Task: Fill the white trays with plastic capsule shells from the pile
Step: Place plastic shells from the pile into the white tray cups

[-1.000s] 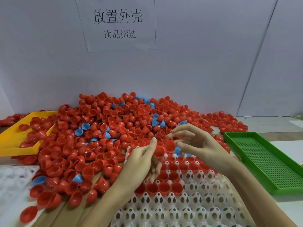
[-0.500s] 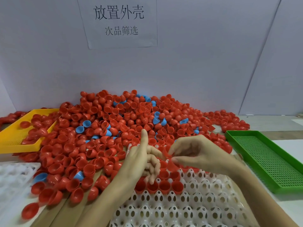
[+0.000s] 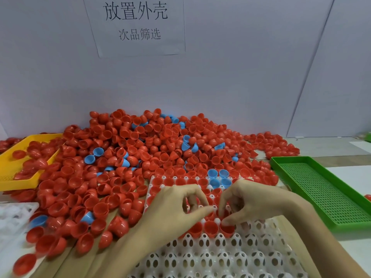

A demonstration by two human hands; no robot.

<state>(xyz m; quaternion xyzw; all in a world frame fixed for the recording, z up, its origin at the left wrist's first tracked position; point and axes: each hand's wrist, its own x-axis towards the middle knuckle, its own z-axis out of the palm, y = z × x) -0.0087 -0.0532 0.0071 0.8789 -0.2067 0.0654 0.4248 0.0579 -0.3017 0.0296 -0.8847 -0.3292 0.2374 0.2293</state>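
Glossy, smooth plastic was seen in the capsule shells [image 3: 128,189]; the white tray [image 3: 220,255] looked semi-gloss, the green tray [image 3: 321,189] matt and perforated.

Both hands hide several pockets of the white tray [image 3: 230,255]; its lower edge is cut off at frame bottom.

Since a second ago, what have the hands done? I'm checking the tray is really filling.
Both hands came down from the pile's edge onto the white tray. The right hand now sets a red shell into the front filled row; the left hand, curled beside it, hides what it holds. The pile, yellow tray and green tray stayed put.
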